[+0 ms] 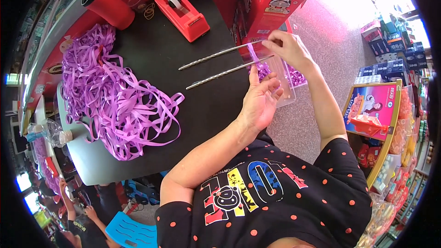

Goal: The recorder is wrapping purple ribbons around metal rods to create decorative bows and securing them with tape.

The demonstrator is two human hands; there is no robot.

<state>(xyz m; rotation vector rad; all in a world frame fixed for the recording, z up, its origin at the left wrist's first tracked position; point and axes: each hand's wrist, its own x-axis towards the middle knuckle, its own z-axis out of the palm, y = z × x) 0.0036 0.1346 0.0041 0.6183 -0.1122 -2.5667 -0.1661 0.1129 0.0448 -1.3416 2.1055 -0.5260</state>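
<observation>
Two long silver metal rods with spiral-twisted ends, an upper rod (pixel 216 55) and a lower rod (pixel 225 72), stick out side by side over the black table. A purple ribbon strip (pixel 252 53) crosses from the upper rod down toward the lower one. My right hand (pixel 290 51) is closed in a pinch at the right end of the upper rod; what is between its fingertips is hidden. Under the lower rod, my left hand (pixel 262 101) is turned palm up, its index finger raised beside the rod and ribbon and the other fingers loosely bent apart.
A heap of purple ribbon (pixel 119 105) covers the left of the table (pixel 195 110). Behind are a red tape dispenser (pixel 183 14), rubber bands (pixel 149 11) and a red tumbler (pixel 110 7). A clear plastic bin (pixel 288 96) holding purple pieces stands below a red carton (pixel 271 4).
</observation>
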